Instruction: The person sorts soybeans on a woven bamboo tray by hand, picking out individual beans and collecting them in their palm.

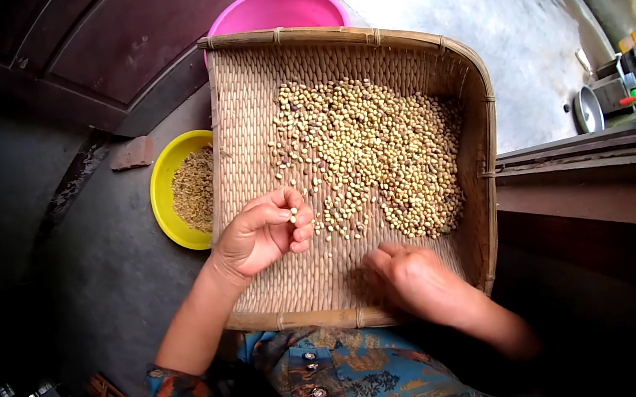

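Observation:
A woven bamboo winnowing tray with a bound rim lies across my lap. Pale yellowish beans, with some dark ones among them, are spread over its middle and right side. My left hand is raised above the tray's left part, its fingers curled, and pinches a single bean between thumb and fingertips. Over the front of the tray, below the pile, hovers my right hand. Its fingers are bent and smeared by motion, so what they hold, if anything, is hidden.
A yellow bowl of small brownish pieces stands on the floor at the left, partly behind the tray. Beyond the tray's far rim is a pink basin. A brick piece lies near a dark door. Pans and containers stand outside at the right.

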{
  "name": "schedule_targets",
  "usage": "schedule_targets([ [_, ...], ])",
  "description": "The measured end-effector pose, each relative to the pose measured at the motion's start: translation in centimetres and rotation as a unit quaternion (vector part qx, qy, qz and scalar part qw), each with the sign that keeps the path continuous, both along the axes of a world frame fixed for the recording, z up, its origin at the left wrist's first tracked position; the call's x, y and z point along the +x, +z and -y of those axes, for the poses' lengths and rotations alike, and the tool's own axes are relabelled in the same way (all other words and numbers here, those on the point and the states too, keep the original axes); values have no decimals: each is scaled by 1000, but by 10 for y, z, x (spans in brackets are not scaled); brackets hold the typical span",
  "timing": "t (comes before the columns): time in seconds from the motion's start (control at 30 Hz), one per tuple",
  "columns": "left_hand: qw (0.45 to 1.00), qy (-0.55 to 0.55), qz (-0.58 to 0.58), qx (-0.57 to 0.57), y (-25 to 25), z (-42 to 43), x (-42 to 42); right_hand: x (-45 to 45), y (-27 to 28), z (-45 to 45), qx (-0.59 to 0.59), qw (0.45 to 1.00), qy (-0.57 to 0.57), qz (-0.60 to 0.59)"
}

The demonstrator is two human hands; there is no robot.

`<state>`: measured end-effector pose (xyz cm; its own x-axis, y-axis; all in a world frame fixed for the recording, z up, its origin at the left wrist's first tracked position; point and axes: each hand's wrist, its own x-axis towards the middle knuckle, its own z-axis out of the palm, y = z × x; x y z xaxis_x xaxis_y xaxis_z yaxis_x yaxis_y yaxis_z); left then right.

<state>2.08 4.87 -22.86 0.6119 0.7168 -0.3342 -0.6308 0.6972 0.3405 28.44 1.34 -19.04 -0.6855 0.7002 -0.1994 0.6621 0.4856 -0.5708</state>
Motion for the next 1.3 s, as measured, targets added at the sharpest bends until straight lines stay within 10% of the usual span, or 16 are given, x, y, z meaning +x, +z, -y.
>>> schedule_targets([
  [0.37,965,212,3,-151,0,47,20,-44,-26,-53,4,999,-35,-15],
  [0.93,954,254,43,-155,-20,57,13,-79,-38,-36,188,972,50,128],
  [1.3,959,258,-42,-110,-19,59,17,-57,-21,-56,-35,996,-61,-52],
])
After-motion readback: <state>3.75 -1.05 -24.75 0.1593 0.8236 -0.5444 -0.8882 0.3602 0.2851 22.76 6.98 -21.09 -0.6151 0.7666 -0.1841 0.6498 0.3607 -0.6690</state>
